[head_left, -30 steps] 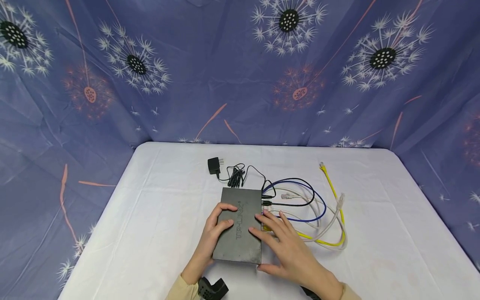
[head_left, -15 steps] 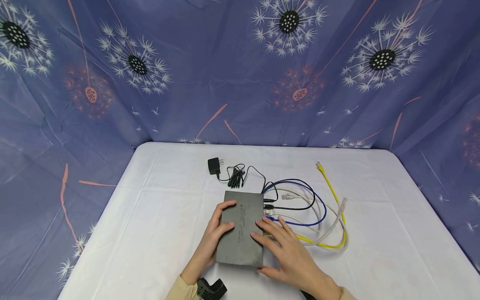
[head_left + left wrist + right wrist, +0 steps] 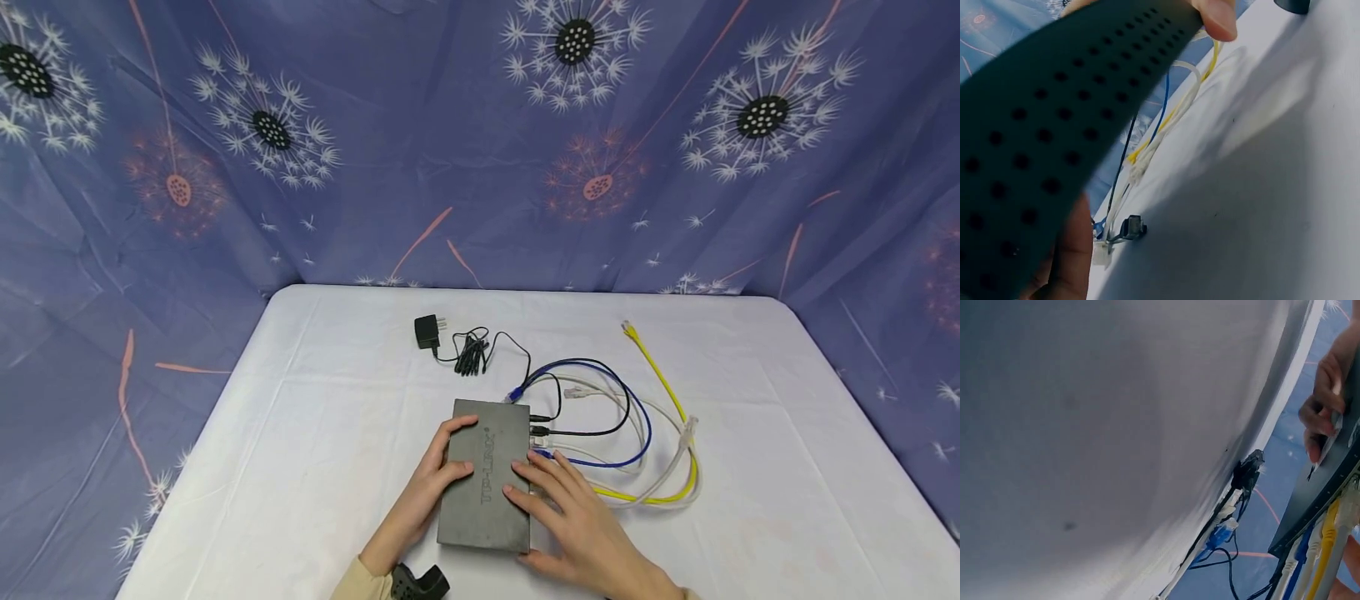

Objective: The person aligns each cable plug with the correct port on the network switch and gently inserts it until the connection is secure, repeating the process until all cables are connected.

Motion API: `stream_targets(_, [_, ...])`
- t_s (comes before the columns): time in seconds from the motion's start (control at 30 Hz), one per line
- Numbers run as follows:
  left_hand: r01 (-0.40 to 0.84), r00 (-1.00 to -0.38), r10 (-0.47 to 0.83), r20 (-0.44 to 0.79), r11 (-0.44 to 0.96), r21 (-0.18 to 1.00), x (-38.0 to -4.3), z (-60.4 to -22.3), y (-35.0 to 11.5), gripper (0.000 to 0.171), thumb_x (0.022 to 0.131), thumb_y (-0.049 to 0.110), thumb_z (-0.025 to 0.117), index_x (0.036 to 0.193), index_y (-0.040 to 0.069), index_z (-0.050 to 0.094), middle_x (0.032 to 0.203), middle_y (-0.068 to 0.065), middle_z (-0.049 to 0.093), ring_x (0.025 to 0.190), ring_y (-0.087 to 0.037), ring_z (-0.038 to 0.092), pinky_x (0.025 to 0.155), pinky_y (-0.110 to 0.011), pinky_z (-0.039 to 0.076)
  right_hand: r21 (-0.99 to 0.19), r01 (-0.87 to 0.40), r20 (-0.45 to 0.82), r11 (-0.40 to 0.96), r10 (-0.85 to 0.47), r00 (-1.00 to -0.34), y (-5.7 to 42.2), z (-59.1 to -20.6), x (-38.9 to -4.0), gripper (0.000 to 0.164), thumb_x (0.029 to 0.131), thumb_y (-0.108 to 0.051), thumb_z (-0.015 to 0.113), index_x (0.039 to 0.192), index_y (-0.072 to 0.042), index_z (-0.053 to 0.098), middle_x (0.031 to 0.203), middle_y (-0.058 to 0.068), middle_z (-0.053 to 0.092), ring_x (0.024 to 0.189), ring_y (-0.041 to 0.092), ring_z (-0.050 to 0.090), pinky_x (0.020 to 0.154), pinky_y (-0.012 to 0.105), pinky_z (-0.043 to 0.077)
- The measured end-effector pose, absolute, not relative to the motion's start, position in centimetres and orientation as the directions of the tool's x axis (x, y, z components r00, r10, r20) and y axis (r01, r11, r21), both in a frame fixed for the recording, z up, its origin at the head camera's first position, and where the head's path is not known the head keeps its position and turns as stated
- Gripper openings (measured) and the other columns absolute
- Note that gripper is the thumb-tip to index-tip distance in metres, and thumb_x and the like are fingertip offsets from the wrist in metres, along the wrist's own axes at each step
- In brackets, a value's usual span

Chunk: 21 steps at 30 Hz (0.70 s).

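Observation:
My left hand (image 3: 427,492) grips the left side of a dark grey network switch (image 3: 483,517) marked TP-LINK, thumb and a finger on its top. In the right wrist view its other fingers (image 3: 1322,409) curl beneath. My right hand (image 3: 581,529) holds the right side, fingertips on top and thumb at the near corner. The switch's perforated side (image 3: 1060,112) hangs above the table in the left wrist view. White, blue and yellow network cables (image 3: 1329,540) run from a row of ports on its right side. Black leads (image 3: 573,433) come out farther back.
A black power adapter (image 3: 427,332) with a bundled cord (image 3: 472,354) lies behind the switch. Looped cables spread to the right, with a yellow cable's free plug (image 3: 627,327) and a white plug (image 3: 573,392). A blue plug (image 3: 515,393) lies by the switch's far edge.
Both hands have drawn the switch nearer and slightly right. A blue plug has come into view past its far edge. The yellow cable's free end has swung left.

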<state>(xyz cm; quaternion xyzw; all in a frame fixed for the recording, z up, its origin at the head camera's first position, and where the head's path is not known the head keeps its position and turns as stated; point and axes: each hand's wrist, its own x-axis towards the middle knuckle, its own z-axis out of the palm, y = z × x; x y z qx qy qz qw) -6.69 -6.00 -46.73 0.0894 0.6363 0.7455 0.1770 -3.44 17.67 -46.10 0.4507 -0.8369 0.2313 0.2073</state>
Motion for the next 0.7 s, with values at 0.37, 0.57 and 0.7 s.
stream_targets(0.37, [-0.05, -0.928, 0.372, -0.019, -0.073, 0.996, -6.62, -47.14, -6.1, 0.078, 0.08, 0.005, 0.057, 0.149, 0.028, 0.028, 0.153, -0.005, 0.019, 0.137, -0.026, 0.02, 0.105, -0.052, 0.014, -0.2, -0.849, 0.537, 0.49, -0.67, -0.513, 17.43, -46.01, -3.09, 0.072, 0.07, -0.037, 0.08, 0.133, -0.012, 0.056, 0.137, 0.012, 0.049, 0.127, 0.038, 0.041, 0.11, 0.044, 0.017])
stream_targets(0.57, [-0.023, -0.926, 0.378, -0.022, 0.002, 1.0, -6.36, -47.42, -6.09, 0.085, 0.079, 0.006, 0.057, 0.151, 0.029, 0.019, 0.155, -0.006, 0.013, 0.14, -0.028, 0.014, 0.104, -0.057, 0.013, -0.184, -0.848, 0.503, 0.498, -0.693, -0.516, 17.53, -46.24, -2.7, 0.076, 0.066, -0.036, 0.083, 0.132, -0.012, 0.056, 0.136, 0.012, 0.049, 0.126, 0.038, 0.042, 0.112, 0.042, 0.015])
stream_targets(0.7, [-0.05, -0.92, 0.39, -0.045, -0.003, 0.999, -6.15, -47.62, -6.18, 0.092, 0.077, 0.007, 0.058, 0.153, 0.026, 0.009, 0.153, -0.012, 0.015, 0.138, -0.031, 0.017, 0.104, -0.057, 0.014, -0.163, -0.85, 0.496, 0.5, -0.704, -0.509, 17.56, -46.31, -2.52, 0.076, 0.063, -0.037, 0.085, 0.129, -0.011, 0.058, 0.134, 0.012, 0.05, 0.124, 0.039, 0.043, 0.112, 0.041, 0.014])
